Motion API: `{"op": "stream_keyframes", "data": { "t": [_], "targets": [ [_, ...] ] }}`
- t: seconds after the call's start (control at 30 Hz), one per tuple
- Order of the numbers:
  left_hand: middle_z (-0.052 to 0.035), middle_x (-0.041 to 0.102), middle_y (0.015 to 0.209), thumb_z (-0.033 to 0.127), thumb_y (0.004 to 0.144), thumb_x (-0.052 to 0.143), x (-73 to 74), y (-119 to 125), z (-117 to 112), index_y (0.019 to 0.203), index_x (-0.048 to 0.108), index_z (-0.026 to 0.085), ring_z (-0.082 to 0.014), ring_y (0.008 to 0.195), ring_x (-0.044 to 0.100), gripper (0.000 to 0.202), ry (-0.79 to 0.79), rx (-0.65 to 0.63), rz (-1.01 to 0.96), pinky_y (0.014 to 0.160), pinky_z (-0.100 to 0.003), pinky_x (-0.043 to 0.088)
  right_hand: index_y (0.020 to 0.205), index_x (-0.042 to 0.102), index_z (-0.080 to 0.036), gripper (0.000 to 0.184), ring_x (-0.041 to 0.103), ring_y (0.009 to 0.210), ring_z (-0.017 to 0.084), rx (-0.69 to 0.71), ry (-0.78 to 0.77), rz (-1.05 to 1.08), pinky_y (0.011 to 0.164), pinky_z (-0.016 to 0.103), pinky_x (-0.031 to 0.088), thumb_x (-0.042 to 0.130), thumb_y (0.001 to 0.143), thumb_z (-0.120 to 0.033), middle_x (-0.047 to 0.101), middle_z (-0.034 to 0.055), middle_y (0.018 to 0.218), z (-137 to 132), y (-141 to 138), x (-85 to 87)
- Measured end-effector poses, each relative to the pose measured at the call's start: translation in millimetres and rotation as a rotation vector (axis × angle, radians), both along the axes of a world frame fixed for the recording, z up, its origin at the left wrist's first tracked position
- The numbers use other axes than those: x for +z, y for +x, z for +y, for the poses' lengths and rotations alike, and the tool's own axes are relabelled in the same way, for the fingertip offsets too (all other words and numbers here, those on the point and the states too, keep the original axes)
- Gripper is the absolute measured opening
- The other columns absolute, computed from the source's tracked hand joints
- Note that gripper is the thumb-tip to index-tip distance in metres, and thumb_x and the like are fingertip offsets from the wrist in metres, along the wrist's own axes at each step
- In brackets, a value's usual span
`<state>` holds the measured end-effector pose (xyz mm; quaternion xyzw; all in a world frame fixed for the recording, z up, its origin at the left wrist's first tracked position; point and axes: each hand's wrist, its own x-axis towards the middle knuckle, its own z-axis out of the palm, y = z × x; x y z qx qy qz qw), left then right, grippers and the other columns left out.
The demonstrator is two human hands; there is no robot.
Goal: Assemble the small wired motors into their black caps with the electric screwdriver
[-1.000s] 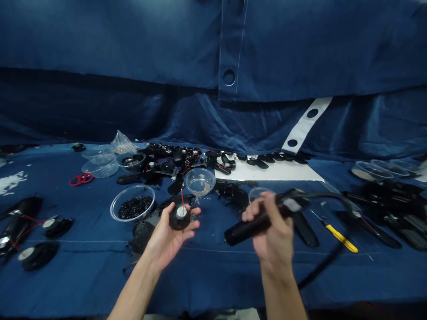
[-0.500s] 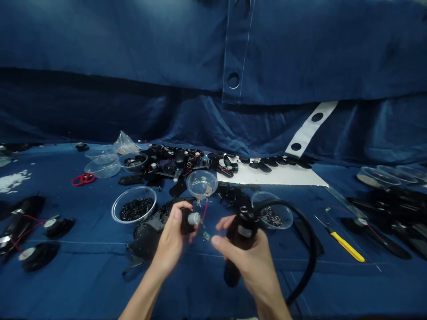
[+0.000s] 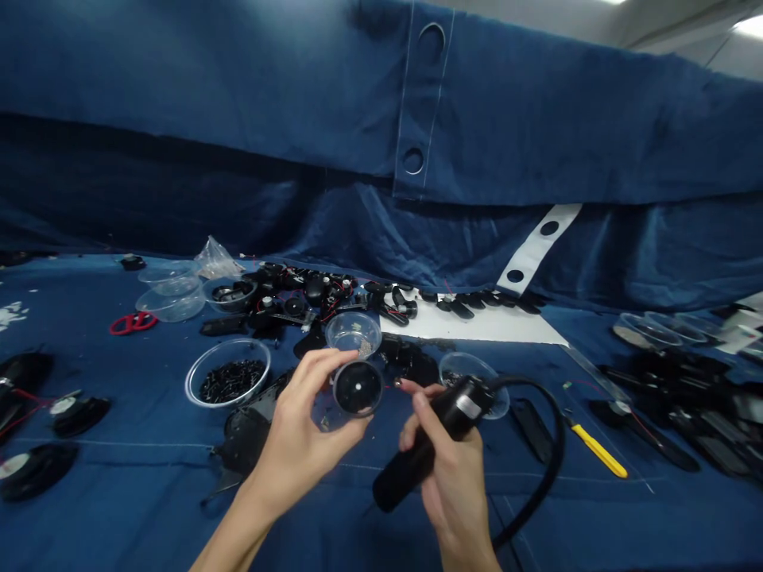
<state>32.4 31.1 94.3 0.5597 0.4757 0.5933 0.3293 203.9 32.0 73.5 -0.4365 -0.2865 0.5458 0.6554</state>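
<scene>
Just right of the clear round plastic bowl of black screws (image 3: 228, 343), above the blue cloth-covered worktop (image 3: 119, 477), the left hand (image 3: 298, 445) holds a small round black speaker (image 3: 358, 388) in a fingertip grip, its face towards the camera. Further right of the bowl, the right hand (image 3: 453, 477) has its grip wrapped around a black cylindrical power tool (image 3: 398, 481) with a thick black cable (image 3: 559, 449). Well right of the bowl lies a yellow-handled screwdriver (image 3: 596, 450).

Table (image 3: 119, 508): covered in blue cloth.
Far left: red scissors (image 3: 132, 322), empty clear bowls (image 3: 167, 290).
Near left: black speakers (image 3: 77, 413), bowl of black screws (image 3: 227, 382).
Far middle: heap of black parts (image 3: 304, 298), white sheet (image 3: 477, 326).
Right: yellow screwdriver (image 3: 598, 450).
</scene>
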Motion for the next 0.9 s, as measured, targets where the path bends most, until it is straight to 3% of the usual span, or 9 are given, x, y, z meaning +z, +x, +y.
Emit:
{"op": "stream_keyframes", "data": {
  "t": [0.1,0.2,0.3,0.37,0.53,0.9],
  "targets": [
    [-0.0094,0.071,0.122,0.006,0.063,0.085,-5.5,-3.2,8.5,0.108,0.078,0.026,-0.0323,0.119,0.061,0.049,0.035,-0.017,0.024,0.108,-0.042,0.043,0.101,0.066,-0.020,0.031,0.059,0.050,0.007,-0.159,0.134,-0.059,0.053,0.026,0.050,0.085,0.082,-0.036,0.078,0.0085,0.106,-7.8,19.3,19.2],
    [-0.0090,0.074,0.123,0.003,0.067,0.079,-20.5,-1.3,10.1,0.116,0.072,0.027,-0.0300,0.115,0.065,0.055,-0.038,-0.111,0.040,0.103,-0.041,0.045,0.093,0.063,-0.022,0.021,0.057,0.049,0.010,-0.282,0.372,-0.026,0.051,0.026,0.050,0.077,0.089,-0.037,0.071,-0.0003,0.079,-14.7,31.4,55.4],
    [-0.0071,0.074,0.125,0.002,0.071,0.073,-34.0,3.9,6.0,0.132,0.068,0.032,-0.0303,0.116,0.062,0.068,-0.059,-0.165,0.168,0.099,-0.040,0.045,0.088,0.060,-0.024,0.017,0.050,0.048,0.010,-0.288,0.576,0.035,0.051,0.025,0.048,0.073,0.091,-0.034,0.057,-0.0064,0.061,-14.5,27.7,87.1],
    [-0.0060,0.074,0.127,0.003,0.073,0.072,-37.7,7.3,3.0,0.139,0.065,0.036,-0.0310,0.115,0.060,0.074,-0.029,-0.174,0.240,0.101,-0.042,0.043,0.085,0.057,-0.025,0.018,0.048,0.047,0.010,-0.238,0.644,0.032,0.051,0.026,0.048,0.073,0.092,-0.030,0.054,-0.0073,0.059,-9.9,18.6,97.1],
    [-0.0064,0.075,0.126,0.004,0.074,0.073,-33.8,10.8,0.1,0.136,0.068,0.036,-0.0339,0.117,0.060,0.069,0.028,-0.150,0.252,0.103,-0.045,0.041,0.092,0.059,-0.024,0.010,0.051,0.048,0.009,-0.165,0.698,-0.035,0.051,0.026,0.048,0.069,0.095,-0.022,0.053,-0.0074,0.062,2.5,-0.3,94.7],
    [-0.0060,0.072,0.130,0.003,0.076,0.074,-35.9,8.8,-0.5,0.140,0.063,0.038,-0.0326,0.122,0.058,0.074,0.020,-0.157,0.278,0.103,-0.046,0.044,0.093,0.059,-0.025,0.009,0.051,0.048,0.009,-0.150,0.715,-0.031,0.050,0.026,0.049,0.067,0.096,-0.022,0.053,-0.0070,0.062,0.8,-2.7,92.4]
  ]
}}
